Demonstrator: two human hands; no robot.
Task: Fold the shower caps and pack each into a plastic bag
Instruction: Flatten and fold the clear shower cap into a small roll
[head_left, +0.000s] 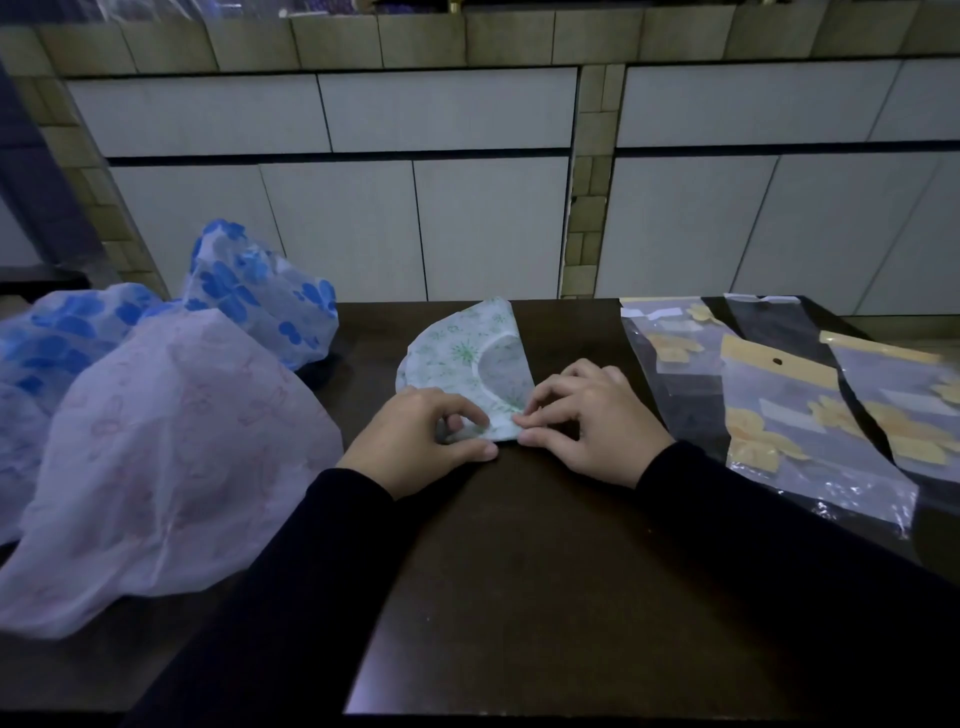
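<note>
A white shower cap with a green flower print (462, 353) lies folded into a wedge on the dark table (519, 545), its point towards me. My left hand (421, 441) pinches the cap's near corner between thumb and fingers. My right hand (587, 421) pinches the same corner from the right, fingertips meeting the left hand's. Several clear plastic bags with yellow headers and yellow flower prints (810, 415) lie flat to the right of my right hand.
Unfolded caps are heaped on the left: a pale one with a faint pink print (171, 457) and blue-flowered ones (249, 291) behind it. White tiled cabinet fronts (415, 208) rise beyond the table's far edge.
</note>
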